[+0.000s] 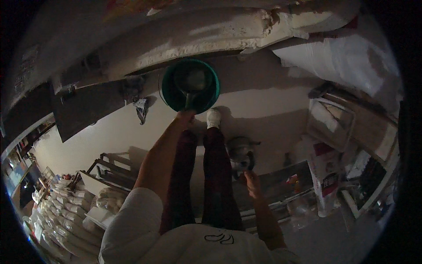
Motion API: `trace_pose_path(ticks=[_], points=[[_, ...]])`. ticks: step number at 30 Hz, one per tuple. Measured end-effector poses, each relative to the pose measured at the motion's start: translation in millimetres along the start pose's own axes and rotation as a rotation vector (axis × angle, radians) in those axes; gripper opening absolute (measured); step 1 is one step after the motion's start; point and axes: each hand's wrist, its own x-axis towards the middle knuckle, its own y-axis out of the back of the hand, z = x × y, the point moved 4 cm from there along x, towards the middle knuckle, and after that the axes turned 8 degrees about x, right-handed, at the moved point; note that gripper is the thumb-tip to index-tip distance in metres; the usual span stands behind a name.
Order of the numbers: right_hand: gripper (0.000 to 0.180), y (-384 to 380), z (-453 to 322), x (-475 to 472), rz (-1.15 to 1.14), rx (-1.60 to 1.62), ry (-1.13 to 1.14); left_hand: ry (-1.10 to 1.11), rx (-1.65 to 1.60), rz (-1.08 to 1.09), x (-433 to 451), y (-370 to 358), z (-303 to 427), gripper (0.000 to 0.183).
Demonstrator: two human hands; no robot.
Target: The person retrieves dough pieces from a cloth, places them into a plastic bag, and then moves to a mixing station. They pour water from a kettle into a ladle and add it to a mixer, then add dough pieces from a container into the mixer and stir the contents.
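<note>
Just beyond my feet a green bucket (215, 87) stands on the floor, its wire handle hanging at the left side. My left hand (186, 118) is closed around the handle of a round, pan-like scoop (195, 80), whose head is inside the bucket. The bucket's contents are too dark to make out. Down by my right leg, my right hand (252, 184) has its fingers curled next to a dark, rounded object (241, 150) with a projecting part. Whether that hand grips the object or only overlaps it in view, I cannot tell.
A rough, whitish ledge (201, 49) crosses above the bucket. Stacked clear plastic bags (62, 211) fill the lower left, near a dark metal frame (110, 168). To the right are a clear plastic bin (331, 123) and a red-and-white printed bag (326, 178). A crumpled plastic bag (141, 109) is left of the bucket.
</note>
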Motion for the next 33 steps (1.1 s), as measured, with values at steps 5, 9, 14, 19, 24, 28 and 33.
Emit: trace_pose_path(ticks=[5,9,14,19,24,28,33], points=[[0.032,9.8,-15.8,-10.1,0.161,-0.019,-0.157,-0.056,-0.328,-0.174,-47.3,-9.6,-31.4,0.018],[0.038,-9.3,-62.1,-25.6,0.218,-0.157,-0.251,-0.127,0.276,-0.108,-95.4,-2.4,-45.2,0.025],[0.04,-44.9,-98.5,-50.2,0.029,-0.069,-0.102,-0.194,-0.144,-0.168,-213.8,7.4,-42.1,0.026],[0.031,-72.1,-130.0,-76.4,0.076,-0.041,-0.047,-0.213,0.232,-0.097,-374.9,32.5,8.4,0.023],[0.025,-115.3,-203.2,-118.3,-0.024,-0.191,0.137,-0.221,0.024,-0.173,-548.6,58.7,76.3,0.012],[0.026,-169.8,-267.9,-149.3,-0.129,-0.213,0.285,-0.484,0.214,-0.148,-639.4,83.3,120.4,0.014],[0.03,-265.2,-390.9,-214.5,-0.377,-0.122,0.515,-0.586,0.072,-0.132,-689.8,105.2,181.9,0.015]])
